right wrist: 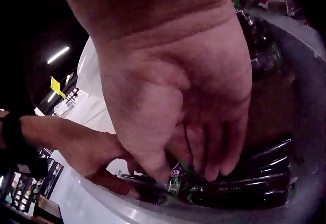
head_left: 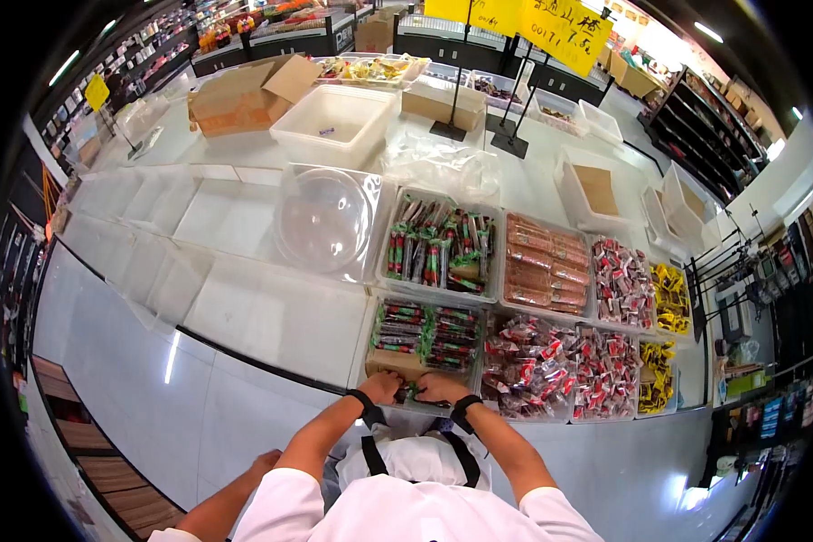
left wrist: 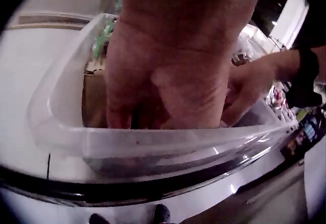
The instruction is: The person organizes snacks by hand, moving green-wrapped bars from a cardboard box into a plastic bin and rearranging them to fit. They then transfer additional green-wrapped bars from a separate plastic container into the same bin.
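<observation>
Both hands reach into the front clear plastic bin [head_left: 363,348], which holds dark, slim snack packets [head_left: 447,325] with green ends. My left hand [head_left: 382,387] is at the bin's near left, and its thumb and fingers pinch the ends of packets lying along the near wall. Beside it, my right hand [head_left: 441,388] has its thumb and fingers round the green ends of dark packets [right wrist: 244,191]. A brown cardboard piece [head_left: 397,363] stands in the bin just behind the hands. The left fingertips are hidden behind the bin's wall in the left wrist view.
Bins of red-and-white wrapped sweets [head_left: 528,366] and yellow packets [head_left: 657,378] stand to the right. Behind is another bin of green-ended packets [head_left: 438,244]. A round clear lid [head_left: 325,221] lies at left. Another person's arm [head_left: 235,492] shows at lower left.
</observation>
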A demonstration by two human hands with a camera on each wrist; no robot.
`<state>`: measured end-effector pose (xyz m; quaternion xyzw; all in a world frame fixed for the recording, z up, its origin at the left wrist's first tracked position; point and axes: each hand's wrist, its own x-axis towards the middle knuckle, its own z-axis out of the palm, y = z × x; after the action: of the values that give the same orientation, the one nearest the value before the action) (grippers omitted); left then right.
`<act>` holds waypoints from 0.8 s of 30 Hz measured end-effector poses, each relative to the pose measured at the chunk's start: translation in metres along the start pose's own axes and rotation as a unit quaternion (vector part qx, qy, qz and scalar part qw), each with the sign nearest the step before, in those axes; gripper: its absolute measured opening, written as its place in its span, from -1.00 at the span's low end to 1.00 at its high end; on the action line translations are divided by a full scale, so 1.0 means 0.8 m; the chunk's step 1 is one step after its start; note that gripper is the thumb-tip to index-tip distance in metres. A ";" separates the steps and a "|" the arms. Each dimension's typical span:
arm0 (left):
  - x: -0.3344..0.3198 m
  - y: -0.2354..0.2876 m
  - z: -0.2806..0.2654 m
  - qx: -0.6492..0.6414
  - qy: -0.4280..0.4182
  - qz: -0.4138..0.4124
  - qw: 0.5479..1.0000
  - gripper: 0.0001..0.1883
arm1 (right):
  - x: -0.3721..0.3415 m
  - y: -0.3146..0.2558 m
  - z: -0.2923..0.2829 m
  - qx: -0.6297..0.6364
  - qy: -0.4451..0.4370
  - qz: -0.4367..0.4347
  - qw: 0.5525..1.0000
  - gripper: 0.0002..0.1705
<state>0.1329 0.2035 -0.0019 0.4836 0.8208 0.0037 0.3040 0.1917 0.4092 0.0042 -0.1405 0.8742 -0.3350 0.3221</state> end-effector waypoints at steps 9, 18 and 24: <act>0.020 -0.014 0.001 -0.090 -0.148 -0.015 0.985 -0.31 | -0.002 -0.025 0.001 0.061 -0.027 0.074 0.995 -0.27; 0.022 -0.015 0.005 -0.151 -0.106 -0.046 0.982 -0.26 | 0.004 -0.014 0.016 0.068 -0.025 0.050 0.996 -0.27; 0.009 -0.007 -0.018 -0.167 -0.127 -0.089 0.974 -0.36 | 0.006 -0.016 0.021 0.060 -0.041 0.072 0.995 -0.25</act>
<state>0.1185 0.2107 0.0048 0.3480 0.8029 0.0523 0.4812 0.1995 0.3889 0.0011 -0.0709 0.8465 -0.3564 0.3890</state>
